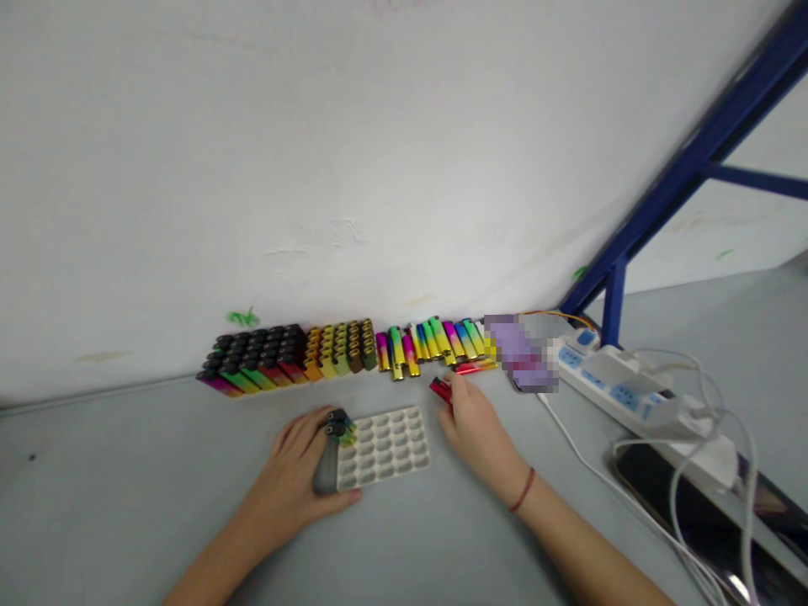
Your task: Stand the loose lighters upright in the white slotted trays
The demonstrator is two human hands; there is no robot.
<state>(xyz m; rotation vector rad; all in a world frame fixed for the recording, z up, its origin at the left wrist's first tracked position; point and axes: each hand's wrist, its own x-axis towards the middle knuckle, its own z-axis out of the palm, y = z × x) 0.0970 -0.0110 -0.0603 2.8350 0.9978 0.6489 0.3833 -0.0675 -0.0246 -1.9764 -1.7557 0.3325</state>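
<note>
My left hand (296, 471) rests on the grey table, fingers curled against the left edge of a white plastic tray (391, 450) with rows of oval pockets. Two or three lighters (339, 427) stand in the tray's far left corner by my fingertips. My right hand (475, 429) reaches past the tray's right side, fingers pinched on a red lighter (440, 389). Just beyond it lies a loose pile of rainbow-coloured lighters (435, 341) against the wall.
Filled trays of lighters (284, 358) stand in a row along the white wall. A blurred purple object (521, 353), a white power strip (622, 391) with cables, and a dark phone (682, 505) lie at the right. A blue metal frame (682, 168) rises there.
</note>
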